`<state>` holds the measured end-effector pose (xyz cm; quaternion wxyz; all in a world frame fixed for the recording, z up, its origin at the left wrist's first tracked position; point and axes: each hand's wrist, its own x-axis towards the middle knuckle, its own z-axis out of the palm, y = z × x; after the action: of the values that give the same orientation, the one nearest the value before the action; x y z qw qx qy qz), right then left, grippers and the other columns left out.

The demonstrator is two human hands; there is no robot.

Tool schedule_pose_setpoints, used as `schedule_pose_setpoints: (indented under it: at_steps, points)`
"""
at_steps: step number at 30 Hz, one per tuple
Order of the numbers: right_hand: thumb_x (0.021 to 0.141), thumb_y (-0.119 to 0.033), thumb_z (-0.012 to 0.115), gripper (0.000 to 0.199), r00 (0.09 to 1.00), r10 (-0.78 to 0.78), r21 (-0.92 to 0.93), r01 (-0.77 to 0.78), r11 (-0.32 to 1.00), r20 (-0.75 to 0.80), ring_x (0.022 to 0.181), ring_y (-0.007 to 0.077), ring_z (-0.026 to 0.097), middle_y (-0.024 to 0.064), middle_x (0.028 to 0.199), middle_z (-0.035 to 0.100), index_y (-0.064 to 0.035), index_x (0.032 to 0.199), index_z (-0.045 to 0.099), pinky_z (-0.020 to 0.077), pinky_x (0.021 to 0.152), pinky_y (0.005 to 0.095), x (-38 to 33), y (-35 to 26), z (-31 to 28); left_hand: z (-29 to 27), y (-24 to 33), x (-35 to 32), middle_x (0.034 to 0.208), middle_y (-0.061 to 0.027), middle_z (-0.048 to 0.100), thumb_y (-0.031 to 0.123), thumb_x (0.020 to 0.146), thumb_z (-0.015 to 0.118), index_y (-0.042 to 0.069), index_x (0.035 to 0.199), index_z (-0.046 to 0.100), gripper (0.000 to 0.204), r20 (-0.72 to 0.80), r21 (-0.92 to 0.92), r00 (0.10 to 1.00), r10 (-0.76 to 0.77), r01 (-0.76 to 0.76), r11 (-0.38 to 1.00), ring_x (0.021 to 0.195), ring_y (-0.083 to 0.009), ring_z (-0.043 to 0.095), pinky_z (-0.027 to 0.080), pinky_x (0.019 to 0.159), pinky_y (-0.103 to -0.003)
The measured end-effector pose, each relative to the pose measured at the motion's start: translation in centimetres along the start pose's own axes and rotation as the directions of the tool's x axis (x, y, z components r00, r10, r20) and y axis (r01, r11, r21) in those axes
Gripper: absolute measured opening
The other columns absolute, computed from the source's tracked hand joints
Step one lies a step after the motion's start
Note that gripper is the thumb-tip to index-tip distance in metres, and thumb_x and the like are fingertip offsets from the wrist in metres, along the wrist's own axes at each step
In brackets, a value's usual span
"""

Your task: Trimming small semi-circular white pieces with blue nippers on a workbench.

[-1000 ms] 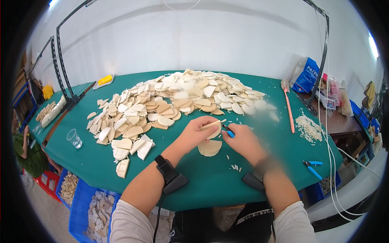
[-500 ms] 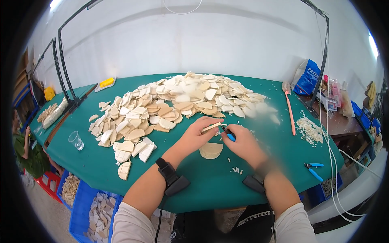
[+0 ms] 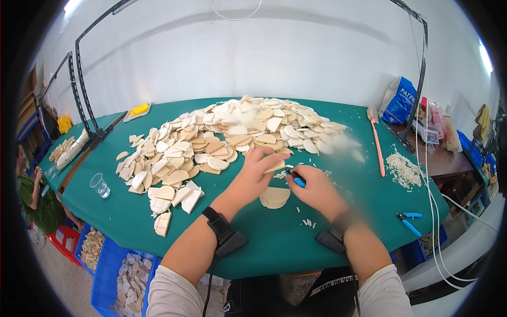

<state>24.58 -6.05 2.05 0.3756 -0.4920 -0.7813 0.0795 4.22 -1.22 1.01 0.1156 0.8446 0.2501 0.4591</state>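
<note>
Between the fingers of my left hand (image 3: 256,171) is a thin cream-coloured piece (image 3: 275,167), its edge turned toward my right hand. My right hand (image 3: 315,188) is closed round small blue-handled cutters (image 3: 299,182), whose dark jaws meet the right end of the piece. Below my hands a cream half-round piece (image 3: 274,198) lies flat on the green table. A few small offcuts (image 3: 308,223) are scattered to its right. Beyond my hands spreads a large heap of flat half-round pieces (image 3: 211,137), white to tan; part of it looks blurred.
A clear plastic cup (image 3: 99,185) stands at the left. To the right are a pink-handled brush (image 3: 378,148), a pile of pale scraps (image 3: 404,169) and a second pair of blue cutters (image 3: 410,223). Blue bins (image 3: 108,274) sit below the table's left edge; a person (image 3: 37,201) is beyond.
My left fingers have shifted and lifted slightly, and the piece has turned a little. The cutters have moved slightly left and down, with their jaws at its end.
</note>
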Motion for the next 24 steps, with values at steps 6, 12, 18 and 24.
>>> schedule_pose_setpoints:
  at_steps: [6, 12, 18, 24]
  points:
    - [0.091, -0.026, 0.066, 0.026, 1.0, -0.019, -0.017, 0.019, 1.0, -0.016, 0.075, 0.0366, 0.063, 0.0163, 0.08, 0.065, -0.001, 0.086, 0.062, 0.0489, 0.066, 0.0455, -0.05, -0.05, -0.09, -0.15, 0.46, 0.18, 0.118, -0.0108, 0.053, -0.016, 0.078, 0.052, 0.016, 0.127, 0.065, 0.059, -0.034, 0.122, 0.997, 0.068, -0.064, 0.99, 0.111, -0.0315, 0.047, 0.043, 0.098, -0.039]
    - [0.091, -0.027, 0.066, 0.028, 1.0, -0.008, -0.023, 0.008, 1.0, -0.015, 0.072, 0.0373, 0.062, 0.0169, 0.075, 0.064, -0.0011, 0.081, 0.061, 0.0477, 0.063, 0.0461, -0.03, -0.12, -0.14, -0.3, 0.7, 0.17, 0.118, -0.0117, 0.052, -0.017, 0.078, 0.051, 0.015, 0.127, 0.065, 0.06, -0.038, 0.179, 0.995, 0.093, -0.085, 0.98, 0.111, -0.0328, 0.046, 0.043, 0.097, -0.041]
    - [0.091, -0.028, 0.066, 0.03, 1.0, -0.001, -0.059, 0.001, 0.998, -0.001, 0.072, 0.0382, 0.062, 0.0178, 0.074, 0.063, -0.001, 0.08, 0.061, 0.0471, 0.063, 0.0466, 0.12, 0.15, 0.11, -0.44, 0.81, 0.18, 0.117, -0.0115, 0.051, -0.017, 0.078, 0.051, 0.015, 0.126, 0.065, 0.06, -0.045, 0.193, 0.995, 0.085, -0.074, 0.978, 0.112, -0.0326, 0.045, 0.042, 0.098, -0.041]
    - [0.091, -0.027, 0.066, 0.027, 1.0, -0.007, -0.003, 0.007, 1.0, -0.01, 0.074, 0.0374, 0.062, 0.0172, 0.076, 0.063, -0.001, 0.084, 0.063, 0.0478, 0.064, 0.0462, 0.05, -0.32, -0.03, -0.35, 0.49, 0.15, 0.118, -0.0112, 0.052, -0.017, 0.076, 0.051, 0.015, 0.126, 0.065, 0.061, -0.045, 0.188, 0.994, 0.095, -0.085, 0.978, 0.111, -0.0323, 0.045, 0.042, 0.098, -0.041]
